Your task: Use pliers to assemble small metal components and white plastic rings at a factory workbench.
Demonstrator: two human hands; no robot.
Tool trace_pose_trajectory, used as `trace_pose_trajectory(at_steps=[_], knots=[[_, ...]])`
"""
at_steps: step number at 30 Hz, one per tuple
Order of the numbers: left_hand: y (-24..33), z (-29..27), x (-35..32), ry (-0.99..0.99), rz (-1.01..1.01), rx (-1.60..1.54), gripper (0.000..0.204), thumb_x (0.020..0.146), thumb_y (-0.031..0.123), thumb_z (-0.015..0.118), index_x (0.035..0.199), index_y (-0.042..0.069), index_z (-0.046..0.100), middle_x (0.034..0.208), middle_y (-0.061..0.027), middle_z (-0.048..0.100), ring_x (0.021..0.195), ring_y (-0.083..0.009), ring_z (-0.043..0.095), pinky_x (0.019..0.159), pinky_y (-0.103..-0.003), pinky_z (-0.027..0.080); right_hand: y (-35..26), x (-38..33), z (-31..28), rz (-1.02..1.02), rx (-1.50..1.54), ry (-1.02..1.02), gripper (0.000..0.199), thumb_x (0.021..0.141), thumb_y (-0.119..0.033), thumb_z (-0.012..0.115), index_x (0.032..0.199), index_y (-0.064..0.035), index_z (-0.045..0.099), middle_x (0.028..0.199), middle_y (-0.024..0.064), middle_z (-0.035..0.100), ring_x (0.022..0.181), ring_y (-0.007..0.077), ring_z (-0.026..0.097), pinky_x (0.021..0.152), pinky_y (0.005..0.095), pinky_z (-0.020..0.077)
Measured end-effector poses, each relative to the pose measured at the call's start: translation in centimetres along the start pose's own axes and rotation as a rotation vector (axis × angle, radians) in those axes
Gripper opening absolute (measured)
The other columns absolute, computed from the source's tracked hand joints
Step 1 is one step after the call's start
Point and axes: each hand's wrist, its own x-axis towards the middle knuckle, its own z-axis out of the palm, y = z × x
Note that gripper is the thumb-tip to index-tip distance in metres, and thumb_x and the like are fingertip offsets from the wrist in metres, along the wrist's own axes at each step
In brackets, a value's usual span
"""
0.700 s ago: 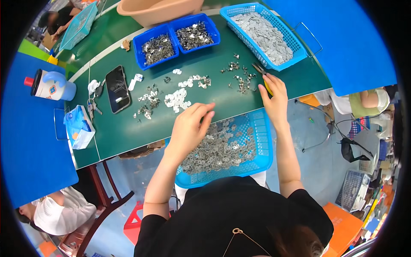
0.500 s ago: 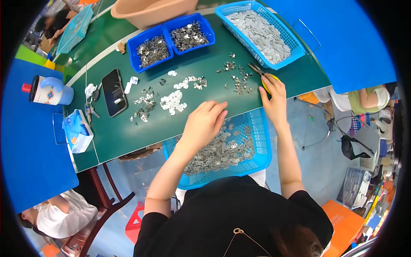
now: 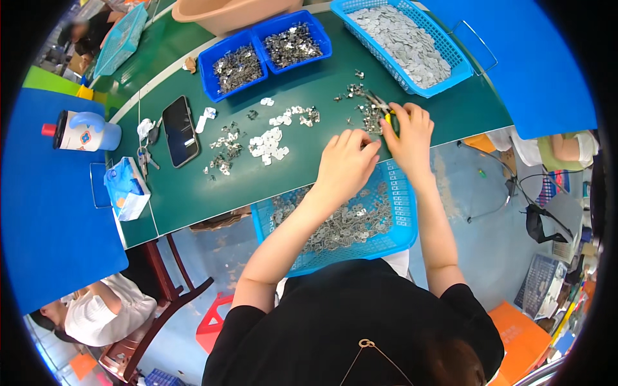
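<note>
My right hand (image 3: 412,138) is closed around yellow-handled pliers (image 3: 388,119); their pointed jaws lie over a scatter of small metal clips (image 3: 354,91) on the green table. Beside it, at the table's near edge, my left hand (image 3: 346,161) has its thumb and fingers pinched together. Whatever is between those fingertips is too small to make out. Farther left lie a cluster of flat white pieces (image 3: 267,147) and a loose group of metal clips (image 3: 226,151). Below my forearms, a light-blue basket (image 3: 404,239) holds many small metal pieces.
Two joined blue bins (image 3: 257,46) of metal parts stand at the back, before a tan tub (image 3: 225,18). A blue basket (image 3: 418,86) of flat grey pieces is at back right. A phone (image 3: 181,132), keys (image 3: 144,158), tissue pack (image 3: 127,186) and cup (image 3: 87,131) are left.
My left hand has moved right, close to my right hand, and its fingers have drawn into a pinch. The pliers have shifted slightly left and down over the clips.
</note>
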Motion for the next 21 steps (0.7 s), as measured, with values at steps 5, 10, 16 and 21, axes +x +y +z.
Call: trace_pose_trajectory(at_steps=[5,10,16,21], knots=[[-1.1,-1.4,-0.2,0.011,-0.071,0.066,0.022,0.074,0.013,0.066,0.096,0.01,0.063,0.094,-0.0023,0.058,0.087,-0.0225,0.055,0.072,-0.035,0.043,-1.6,0.3,1.1,0.013,0.096,0.036,0.032,0.076,-0.021,0.067,0.104,-0.0076,0.061,0.101,0.0101,0.052,0.097,0.0274,0.047,0.081,0.0381,0.0364],[-3.4,-3.9,-1.4,0.205,-0.148,0.16,0.013,0.076,0.015,0.065,0.089,0.012,0.065,0.083,-0.0019,0.058,0.079,-0.021,0.056,0.068,-0.033,0.041,-0.8,0.8,0.6,0.114,0.272,0.146,0.023,0.074,-0.015,0.069,0.094,-0.0043,0.064,0.095,0.0097,0.055,0.09,0.0262,0.052,0.08,0.0348,0.0429],[-5.9,-5.3,-0.9,0.297,-0.243,0.301,0.013,0.072,0.016,0.07,0.082,0.013,0.064,0.078,-0.0019,0.057,0.075,-0.0209,0.055,0.064,-0.034,0.039,-0.6,0.8,0.5,0.203,0.41,0.192,0.021,0.077,-0.013,0.067,0.097,-0.0052,0.065,0.1,0.0105,0.058,0.096,0.0238,0.055,0.084,0.0318,0.0444],[-5.9,-4.8,-0.4,0.251,-0.315,0.303,0.011,0.072,0.018,0.071,0.074,0.012,0.062,0.071,0.0003,0.055,0.07,-0.0194,0.054,0.061,-0.033,0.041,-1.0,0.3,0.1,0.178,0.353,0.204,0.021,0.078,-0.013,0.067,0.097,-0.0051,0.065,0.099,0.0106,0.058,0.095,0.0244,0.055,0.084,0.0321,0.0442]])
